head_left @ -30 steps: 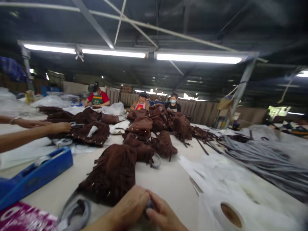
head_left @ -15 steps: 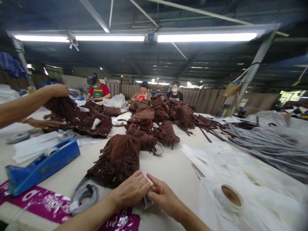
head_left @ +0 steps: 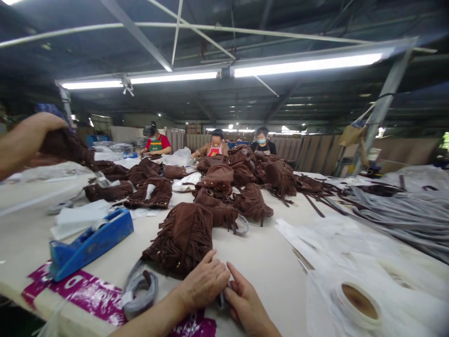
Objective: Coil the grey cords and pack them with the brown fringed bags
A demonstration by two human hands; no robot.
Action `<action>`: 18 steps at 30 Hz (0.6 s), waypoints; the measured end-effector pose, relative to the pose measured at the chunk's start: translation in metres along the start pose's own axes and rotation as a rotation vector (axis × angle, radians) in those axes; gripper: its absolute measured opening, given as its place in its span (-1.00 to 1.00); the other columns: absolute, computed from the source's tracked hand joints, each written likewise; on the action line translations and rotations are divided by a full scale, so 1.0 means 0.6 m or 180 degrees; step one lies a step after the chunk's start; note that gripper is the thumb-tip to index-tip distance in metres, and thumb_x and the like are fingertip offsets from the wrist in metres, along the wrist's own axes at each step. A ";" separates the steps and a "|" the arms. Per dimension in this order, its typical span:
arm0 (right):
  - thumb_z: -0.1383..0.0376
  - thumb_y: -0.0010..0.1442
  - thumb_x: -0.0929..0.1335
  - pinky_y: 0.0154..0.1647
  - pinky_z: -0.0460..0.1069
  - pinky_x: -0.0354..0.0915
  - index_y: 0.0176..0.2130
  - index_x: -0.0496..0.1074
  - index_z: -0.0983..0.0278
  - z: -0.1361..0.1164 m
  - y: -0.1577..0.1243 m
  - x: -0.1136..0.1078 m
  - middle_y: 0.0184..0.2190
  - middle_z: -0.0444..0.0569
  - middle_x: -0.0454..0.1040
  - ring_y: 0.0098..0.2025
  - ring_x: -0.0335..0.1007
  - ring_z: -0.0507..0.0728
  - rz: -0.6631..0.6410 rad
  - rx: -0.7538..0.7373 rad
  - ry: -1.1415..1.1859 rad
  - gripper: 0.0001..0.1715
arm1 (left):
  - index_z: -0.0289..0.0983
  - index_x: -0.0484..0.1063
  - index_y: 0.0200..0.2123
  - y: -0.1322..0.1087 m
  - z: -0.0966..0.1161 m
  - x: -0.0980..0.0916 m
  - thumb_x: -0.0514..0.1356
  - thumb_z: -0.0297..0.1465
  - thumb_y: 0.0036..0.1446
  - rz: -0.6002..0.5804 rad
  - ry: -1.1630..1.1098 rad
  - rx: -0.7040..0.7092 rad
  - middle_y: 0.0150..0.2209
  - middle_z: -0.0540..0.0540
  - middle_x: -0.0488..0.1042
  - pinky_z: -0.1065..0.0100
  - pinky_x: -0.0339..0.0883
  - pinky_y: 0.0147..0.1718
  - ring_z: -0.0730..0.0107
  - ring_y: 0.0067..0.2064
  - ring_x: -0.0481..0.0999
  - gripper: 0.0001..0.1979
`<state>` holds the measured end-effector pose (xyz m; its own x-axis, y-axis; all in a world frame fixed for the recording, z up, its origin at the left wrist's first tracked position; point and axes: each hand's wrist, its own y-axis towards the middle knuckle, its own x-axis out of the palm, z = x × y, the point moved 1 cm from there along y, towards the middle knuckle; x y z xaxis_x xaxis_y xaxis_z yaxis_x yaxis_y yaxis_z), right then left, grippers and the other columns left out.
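Note:
Low in the middle, my left hand [head_left: 205, 283] is closed, knuckles up, beside my right hand [head_left: 245, 299]. Between them shows a bit of grey strap [head_left: 221, 299] that looks wrapped in film; both hands grip it, and most of it is hidden under the fingers. My right thumb and index finger pinch close to the left fingers. Just beyond lies a dark brown fringed bag [head_left: 182, 234]. A coil of grey wrapped strap [head_left: 140, 299] rests left of my left forearm.
A blue tape dispenser [head_left: 87, 243] stands at left on purple printed plastic [head_left: 87, 295]. At far left a co-worker's hand [head_left: 35, 135] holds a brown bag. More brown bags [head_left: 217, 180] pile mid-table; a tape roll [head_left: 358, 304] and grey straps [head_left: 403, 220] lie right.
The co-worker at left has lifted a brown bag off the table toward the left. My hands stay together on the grey strap. The view has shifted slightly, moving the scene rightward.

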<state>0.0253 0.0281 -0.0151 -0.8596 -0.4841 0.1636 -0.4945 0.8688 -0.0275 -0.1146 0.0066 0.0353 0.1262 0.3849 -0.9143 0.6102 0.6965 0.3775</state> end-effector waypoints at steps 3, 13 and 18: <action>0.09 0.01 0.37 -0.67 -0.12 -0.08 0.34 -0.18 0.47 -0.003 -0.010 0.002 -0.60 -0.31 0.10 -0.66 -0.07 -0.06 0.0028 -0.0159 0.0094 0.13 | -0.25 0.28 0.05 -0.035 0.022 -0.017 0.01 -0.56 0.18 0.0623 -0.0282 -0.0792 0.01 -0.21 0.39 -0.04 0.10 0.15 0.12 0.07 0.32 -0.64; 0.11 0.15 0.29 -0.39 -0.04 0.27 0.29 0.08 0.38 0.013 -0.038 0.043 -0.47 -0.11 0.36 -0.45 0.29 0.08 0.0267 -0.0695 -0.0570 -0.18 | -0.27 0.48 -0.11 -0.100 0.106 0.067 -0.12 -0.26 0.31 0.1334 -0.1764 -0.2830 -0.05 -0.22 0.48 0.19 0.41 0.00 0.21 0.01 0.46 -0.59; 0.31 0.19 0.16 -0.21 0.10 0.36 0.26 0.14 0.44 0.037 -0.039 0.065 -0.14 0.21 0.51 -0.20 0.45 0.28 0.0897 -0.1355 -0.2080 -0.33 | -0.21 0.50 -0.16 -0.109 0.087 0.080 -0.07 -0.18 0.21 0.1359 -0.1832 -0.3280 -0.17 -0.09 0.57 0.16 0.42 0.00 0.16 -0.02 0.50 -0.59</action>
<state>0.0008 -0.0136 -0.0300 -0.9105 -0.0913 -0.4032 -0.2710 0.8684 0.4153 -0.1076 -0.0521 -0.0410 0.6437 0.5573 -0.5245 -0.4247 0.8303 0.3608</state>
